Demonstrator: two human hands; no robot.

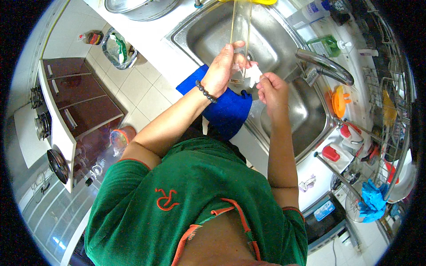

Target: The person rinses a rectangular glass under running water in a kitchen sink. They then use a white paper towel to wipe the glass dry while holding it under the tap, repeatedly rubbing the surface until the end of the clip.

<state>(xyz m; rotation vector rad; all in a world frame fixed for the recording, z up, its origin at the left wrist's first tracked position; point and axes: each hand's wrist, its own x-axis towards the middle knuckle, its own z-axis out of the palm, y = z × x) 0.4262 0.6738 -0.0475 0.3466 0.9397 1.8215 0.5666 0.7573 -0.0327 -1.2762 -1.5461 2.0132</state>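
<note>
Over the double steel sink (284,37), my left hand (224,66) is closed round a long clear container (242,26) with yellowish edges, its far end reaching toward the top of the view. Dark beads circle my left wrist. My right hand (272,91) pinches a small crumpled white piece (254,74), paper or film, I cannot tell which. That piece lies against the container's near end, close to my left fingertips. Below my left hand, a blue cloth (226,113) hangs at the sink's near edge.
A curved tap (326,64) rises at the sink's right. Behind it stand a green soap bottle (326,45) and a white bottle (306,15). A wire rack (390,106) and blue gloves (372,201) are far right. At left stands a lined bin (119,51).
</note>
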